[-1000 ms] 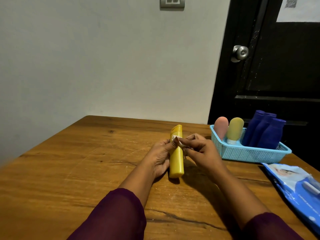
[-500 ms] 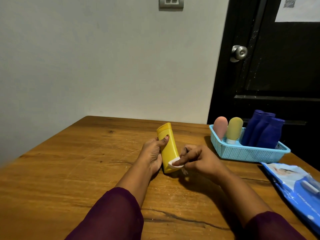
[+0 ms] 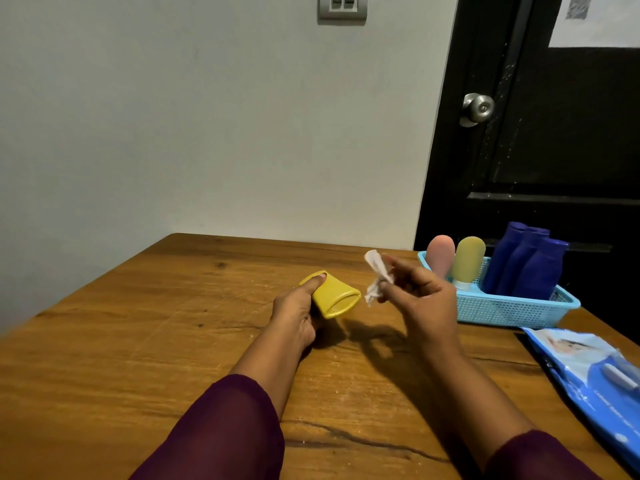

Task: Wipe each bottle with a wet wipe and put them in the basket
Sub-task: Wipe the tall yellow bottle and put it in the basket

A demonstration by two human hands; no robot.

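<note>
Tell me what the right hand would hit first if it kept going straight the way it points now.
Likely nothing close: the right hand, pinching the wipe, points forward and slightly left, between the yellow bottle and the basket. Beyond lies bare table, then the wall, though depth is unclear.

Scratched, satin wood table (image 3: 138, 341), smooth yellow plastic bottle (image 3: 334, 294), perforated plastic basket (image 3: 502, 311) (crumpled wipe (image 3: 375, 271) perhaps fibrous)

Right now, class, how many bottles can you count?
6: one yellow bottle held in the left hand; a pink bottle, an olive bottle and three blue bottles in the basket. Others may hide behind.
</note>
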